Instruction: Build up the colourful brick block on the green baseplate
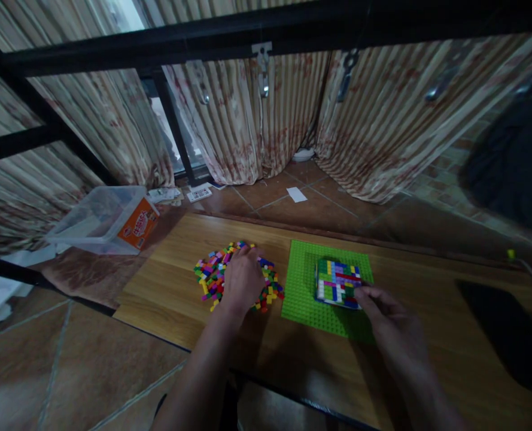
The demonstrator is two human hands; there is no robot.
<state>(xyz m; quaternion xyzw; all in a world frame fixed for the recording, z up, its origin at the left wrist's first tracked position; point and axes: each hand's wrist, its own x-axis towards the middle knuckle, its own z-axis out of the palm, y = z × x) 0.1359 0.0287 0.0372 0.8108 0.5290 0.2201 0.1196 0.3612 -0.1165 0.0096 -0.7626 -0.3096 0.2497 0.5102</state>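
Observation:
A heap of small coloured bricks [212,276] lies on the wooden board [167,287]. My left hand [243,278] rests on top of that heap, fingers curled down into the bricks; what they hold, if anything, is hidden. To the right lies a bright green baseplate [301,287] carrying a flat block of many-coloured bricks [337,281]. My right hand [377,308] touches the block's near right corner, fingertips pinched against its edge.
A clear plastic tub [104,218] with an orange label lies tipped on the floor at the left. Striped curtains hang behind. A black metal frame [266,30] crosses overhead. Papers [297,194] lie on the tiled floor. A dark shape [503,335] covers the board's right end.

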